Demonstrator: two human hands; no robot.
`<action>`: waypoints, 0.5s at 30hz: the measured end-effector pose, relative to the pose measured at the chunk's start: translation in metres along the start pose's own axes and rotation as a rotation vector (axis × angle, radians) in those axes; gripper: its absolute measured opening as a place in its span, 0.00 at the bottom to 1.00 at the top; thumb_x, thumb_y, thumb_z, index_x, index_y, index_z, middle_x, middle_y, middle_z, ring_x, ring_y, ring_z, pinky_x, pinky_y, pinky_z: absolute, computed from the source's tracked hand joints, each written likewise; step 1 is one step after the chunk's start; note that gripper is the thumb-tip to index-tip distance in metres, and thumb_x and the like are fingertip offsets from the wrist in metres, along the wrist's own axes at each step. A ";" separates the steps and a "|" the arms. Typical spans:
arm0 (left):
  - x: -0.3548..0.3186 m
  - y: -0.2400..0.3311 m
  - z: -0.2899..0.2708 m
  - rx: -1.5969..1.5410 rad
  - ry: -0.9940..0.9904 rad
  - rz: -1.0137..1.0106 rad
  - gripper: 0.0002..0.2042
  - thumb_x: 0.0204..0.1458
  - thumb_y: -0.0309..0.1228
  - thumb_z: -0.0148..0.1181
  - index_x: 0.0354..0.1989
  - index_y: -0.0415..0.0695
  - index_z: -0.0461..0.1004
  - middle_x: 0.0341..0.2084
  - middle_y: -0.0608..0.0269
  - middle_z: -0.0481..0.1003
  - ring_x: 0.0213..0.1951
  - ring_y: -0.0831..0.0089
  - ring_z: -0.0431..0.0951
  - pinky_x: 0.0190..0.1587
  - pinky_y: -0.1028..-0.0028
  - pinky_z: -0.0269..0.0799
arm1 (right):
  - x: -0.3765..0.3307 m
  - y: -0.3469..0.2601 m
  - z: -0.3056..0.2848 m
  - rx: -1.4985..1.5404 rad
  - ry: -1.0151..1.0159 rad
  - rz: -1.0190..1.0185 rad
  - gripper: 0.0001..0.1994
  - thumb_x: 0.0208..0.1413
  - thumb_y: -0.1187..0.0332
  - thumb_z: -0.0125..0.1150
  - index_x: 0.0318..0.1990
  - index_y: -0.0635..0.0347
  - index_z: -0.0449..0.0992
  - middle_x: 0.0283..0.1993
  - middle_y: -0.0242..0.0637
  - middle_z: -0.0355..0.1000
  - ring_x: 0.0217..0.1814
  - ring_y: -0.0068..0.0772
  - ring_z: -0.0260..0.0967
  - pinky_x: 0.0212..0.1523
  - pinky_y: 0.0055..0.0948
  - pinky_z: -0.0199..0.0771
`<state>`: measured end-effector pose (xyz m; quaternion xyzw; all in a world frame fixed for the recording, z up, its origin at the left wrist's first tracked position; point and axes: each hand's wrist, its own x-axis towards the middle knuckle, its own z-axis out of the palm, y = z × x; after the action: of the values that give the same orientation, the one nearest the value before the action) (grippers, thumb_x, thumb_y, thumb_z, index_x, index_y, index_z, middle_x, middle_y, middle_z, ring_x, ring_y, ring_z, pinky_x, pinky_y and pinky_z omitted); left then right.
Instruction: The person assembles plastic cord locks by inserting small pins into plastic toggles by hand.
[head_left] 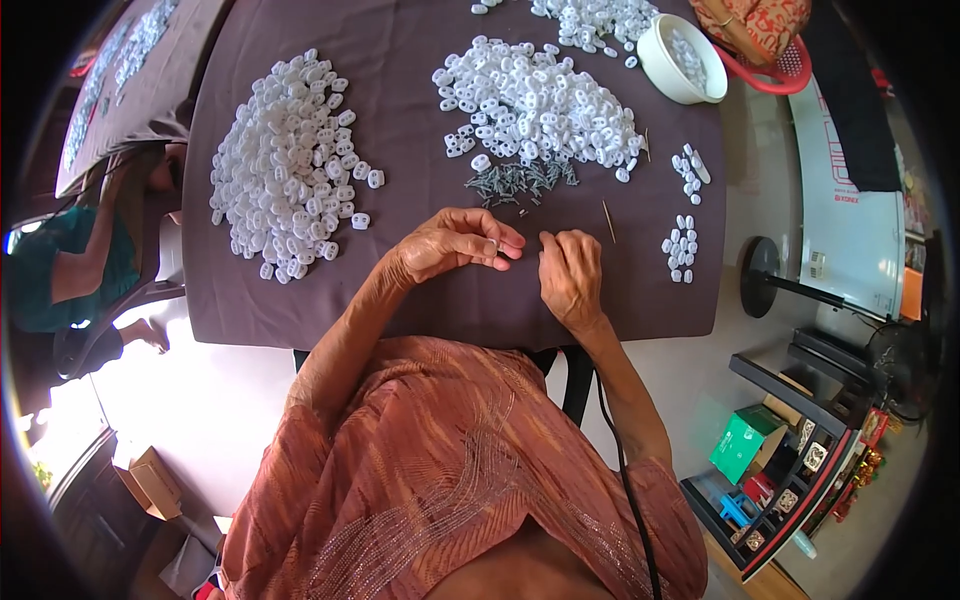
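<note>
Lettering was noted right of the table (pixel 650 290). A white panel (pixel 825 228) bore large red outlined characters, turned sideways, on its farther part, with a short line of small red print just nearer. Toward the panel's near end sat a pale label (pixel 817 265) with dark bars, too small to read. On the near-right black shelf (pixel 780 382), a green box (pixel 735 452) carried pale marking, illegible. Square black-and-white patches (pixel 815 457) lined that shelf; codes or ornament, could not be told.

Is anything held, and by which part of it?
Left hand: apparently a small white piece, gripped part too small to tell. Right hand: cannot tell.
</note>
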<state>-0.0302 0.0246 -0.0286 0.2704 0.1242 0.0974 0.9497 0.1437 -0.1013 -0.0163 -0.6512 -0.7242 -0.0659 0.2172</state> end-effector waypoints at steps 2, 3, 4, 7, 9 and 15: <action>0.000 0.000 0.000 0.008 -0.002 -0.010 0.04 0.44 0.18 0.53 0.28 0.38 0.69 0.42 0.46 0.69 0.44 0.62 0.71 0.47 0.64 0.67 | -0.005 0.000 0.001 -0.020 0.045 -0.025 0.13 0.39 0.77 0.55 0.37 0.66 0.70 0.34 0.40 0.61 0.38 0.39 0.61 0.40 0.35 0.61; 0.000 0.001 0.001 0.017 -0.003 -0.021 0.04 0.43 0.18 0.53 0.28 0.38 0.69 0.42 0.46 0.68 0.45 0.62 0.70 0.47 0.64 0.67 | -0.005 0.002 0.001 -0.023 0.048 -0.018 0.13 0.39 0.77 0.55 0.37 0.66 0.70 0.34 0.40 0.61 0.38 0.39 0.61 0.40 0.35 0.61; 0.000 0.000 0.001 0.020 -0.012 -0.038 0.04 0.43 0.18 0.53 0.28 0.38 0.69 0.42 0.46 0.68 0.45 0.62 0.70 0.47 0.64 0.67 | -0.006 0.002 0.001 -0.020 0.043 -0.022 0.13 0.39 0.77 0.55 0.37 0.66 0.70 0.34 0.40 0.62 0.39 0.39 0.61 0.41 0.36 0.61; 0.000 0.000 0.003 0.039 -0.046 -0.054 0.03 0.44 0.19 0.52 0.27 0.38 0.68 0.42 0.46 0.68 0.45 0.61 0.70 0.48 0.63 0.66 | -0.004 0.004 0.001 -0.008 0.047 -0.021 0.13 0.39 0.78 0.54 0.37 0.67 0.70 0.35 0.41 0.62 0.40 0.40 0.61 0.41 0.37 0.61; -0.003 0.001 0.005 0.035 -0.025 -0.031 0.02 0.43 0.20 0.53 0.26 0.38 0.68 0.43 0.45 0.67 0.46 0.60 0.69 0.49 0.62 0.65 | -0.001 0.007 0.003 0.000 0.062 -0.018 0.12 0.39 0.78 0.54 0.36 0.68 0.70 0.34 0.41 0.62 0.39 0.41 0.62 0.41 0.38 0.62; -0.018 0.006 0.002 0.068 -0.034 -0.077 0.03 0.42 0.21 0.54 0.26 0.37 0.67 0.42 0.44 0.67 0.44 0.58 0.70 0.47 0.61 0.66 | -0.001 0.009 0.007 -0.041 0.082 -0.062 0.12 0.37 0.76 0.54 0.34 0.68 0.69 0.34 0.42 0.62 0.38 0.39 0.61 0.41 0.37 0.60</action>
<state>-0.0479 0.0240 -0.0201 0.2994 0.1215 0.0519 0.9449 0.1509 -0.0984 -0.0246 -0.6296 -0.7329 -0.1139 0.2311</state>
